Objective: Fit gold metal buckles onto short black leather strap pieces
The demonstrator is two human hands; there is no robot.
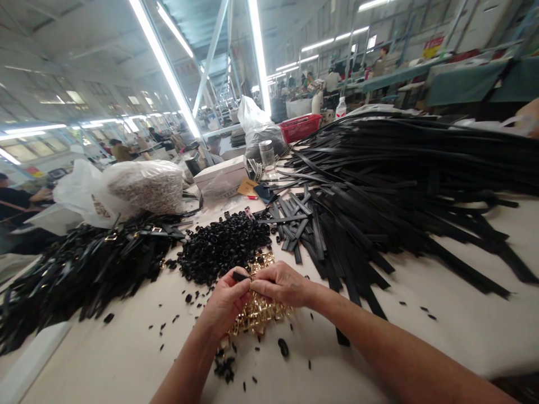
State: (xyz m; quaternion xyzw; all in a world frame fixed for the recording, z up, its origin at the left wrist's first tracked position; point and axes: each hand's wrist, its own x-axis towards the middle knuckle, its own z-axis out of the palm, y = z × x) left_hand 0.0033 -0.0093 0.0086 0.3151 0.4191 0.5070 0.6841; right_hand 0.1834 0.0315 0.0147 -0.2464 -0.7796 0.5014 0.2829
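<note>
Black strip (241, 276) pokes out of my left hand's (229, 300) pinch, above the gold buckles (261, 317); my right hand's (285, 284) fingertips press together beside it, and I cannot tell what they grip. I judge this close fitting, calling for steady fingertips. Pale tabletop (438, 348) gives room rightward; long straps (379, 219) crowd beyond, small loops (223, 247) ahead.
</note>
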